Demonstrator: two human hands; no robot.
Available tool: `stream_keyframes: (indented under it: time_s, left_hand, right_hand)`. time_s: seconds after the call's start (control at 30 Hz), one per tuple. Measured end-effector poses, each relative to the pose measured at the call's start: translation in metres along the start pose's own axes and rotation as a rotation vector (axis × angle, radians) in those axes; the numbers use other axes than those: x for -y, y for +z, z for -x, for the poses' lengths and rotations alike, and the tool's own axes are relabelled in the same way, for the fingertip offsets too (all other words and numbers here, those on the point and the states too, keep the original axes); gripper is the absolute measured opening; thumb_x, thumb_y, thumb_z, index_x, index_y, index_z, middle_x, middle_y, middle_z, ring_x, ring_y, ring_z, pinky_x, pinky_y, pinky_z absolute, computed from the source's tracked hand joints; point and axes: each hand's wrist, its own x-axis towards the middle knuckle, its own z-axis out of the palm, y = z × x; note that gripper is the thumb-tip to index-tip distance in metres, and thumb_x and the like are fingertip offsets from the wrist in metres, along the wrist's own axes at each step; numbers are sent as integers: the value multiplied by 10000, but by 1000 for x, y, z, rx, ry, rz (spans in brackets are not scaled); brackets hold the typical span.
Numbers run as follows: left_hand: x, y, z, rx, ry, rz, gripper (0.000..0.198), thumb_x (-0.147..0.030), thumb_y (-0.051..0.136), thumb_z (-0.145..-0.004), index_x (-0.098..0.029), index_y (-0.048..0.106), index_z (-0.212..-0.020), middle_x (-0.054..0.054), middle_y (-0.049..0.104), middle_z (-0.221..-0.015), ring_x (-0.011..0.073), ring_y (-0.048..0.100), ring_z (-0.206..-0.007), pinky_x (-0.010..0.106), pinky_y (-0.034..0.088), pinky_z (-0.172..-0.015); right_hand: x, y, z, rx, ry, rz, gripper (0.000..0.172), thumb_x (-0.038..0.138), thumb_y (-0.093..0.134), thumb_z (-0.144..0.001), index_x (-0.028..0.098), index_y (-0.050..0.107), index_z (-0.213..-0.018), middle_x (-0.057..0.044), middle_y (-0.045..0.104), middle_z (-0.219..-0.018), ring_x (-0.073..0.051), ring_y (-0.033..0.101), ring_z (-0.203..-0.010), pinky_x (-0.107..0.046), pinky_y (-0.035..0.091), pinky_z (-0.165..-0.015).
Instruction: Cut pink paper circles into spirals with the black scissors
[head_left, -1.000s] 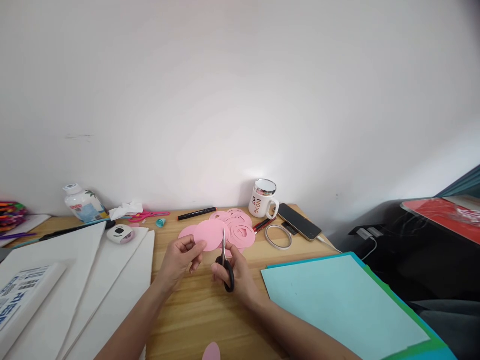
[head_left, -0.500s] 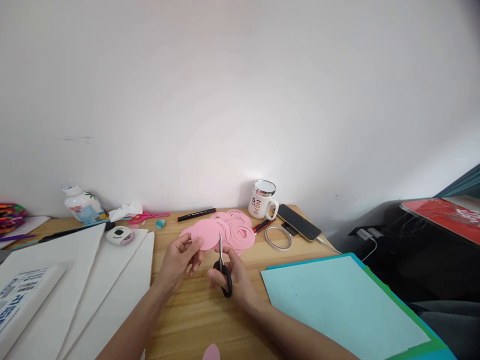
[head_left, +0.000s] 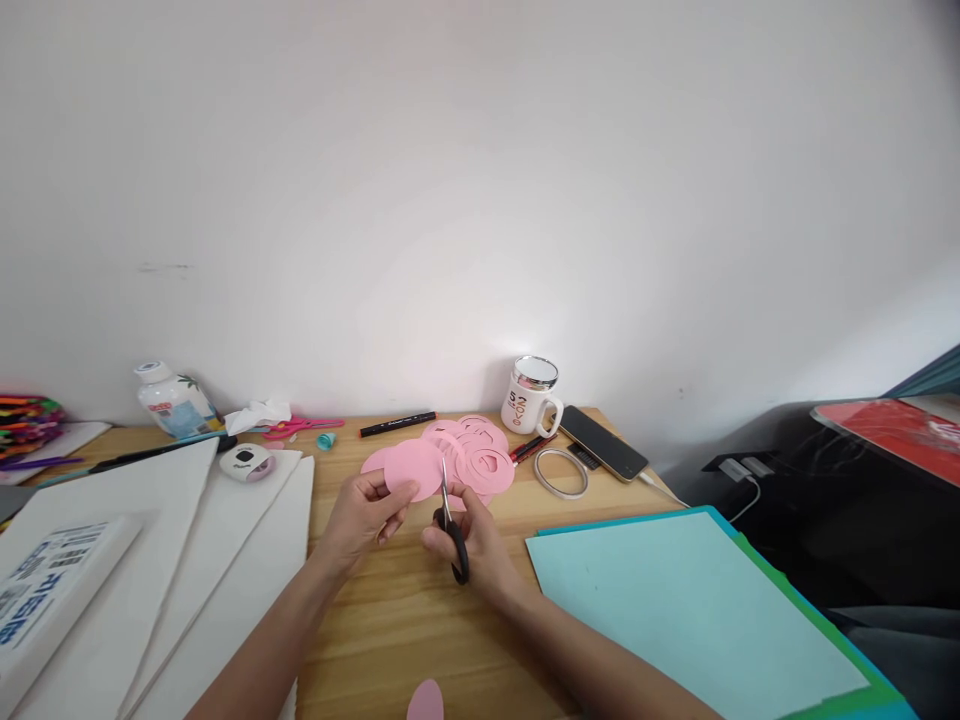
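Note:
My left hand [head_left: 364, 515] pinches the lower edge of a pink paper disc [head_left: 414, 468] and holds it up over the wooden desk [head_left: 390, 620]. My right hand [head_left: 469, 545] grips black-handled scissors [head_left: 450, 525], blades pointing up at the disc's right edge. Behind them lies a pile of pink paper rings and discs [head_left: 480, 455].
White sheets [head_left: 187, 560] and a printed box [head_left: 45, 590] lie at left, light-blue paper [head_left: 675, 600] on a green folder at right. At the back stand a mug [head_left: 531, 397], phone [head_left: 604, 442], tape ring [head_left: 561, 472], black marker [head_left: 396, 424], bottle [head_left: 174, 402], small punch [head_left: 246, 462]. A pink scrap [head_left: 424, 700] lies near the front edge.
The hands, disc and scissors stay in almost the same place; the scissors shifted slightly left then back. The view moved a little.

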Motion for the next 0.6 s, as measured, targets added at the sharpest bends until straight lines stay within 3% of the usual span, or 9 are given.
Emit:
stream_keyframes:
  time_s: [0.3, 0.6]
  left_hand:
    - [3, -2, -2, -2, 47, 19, 337, -371, 722, -627, -148, 494, -518, -70, 447, -383, 22, 310, -310, 159, 201, -327]
    - [3, -1, -2, -32, 64, 55, 333, -383, 716, -640, -140, 507, -549, -66, 475, -406, 18, 334, -300, 145, 207, -310]
  right_hand:
    - [6, 3, 2, -17, 37, 76, 547, 499, 694, -647, 222, 381, -1000, 92, 466, -519, -110, 433, -456, -207, 317, -437]
    - [1, 2, 2, 1, 49, 84, 586, 493, 711, -634, 222, 367, -1023, 86, 514, -501, -113, 456, -423, -196, 314, -412]
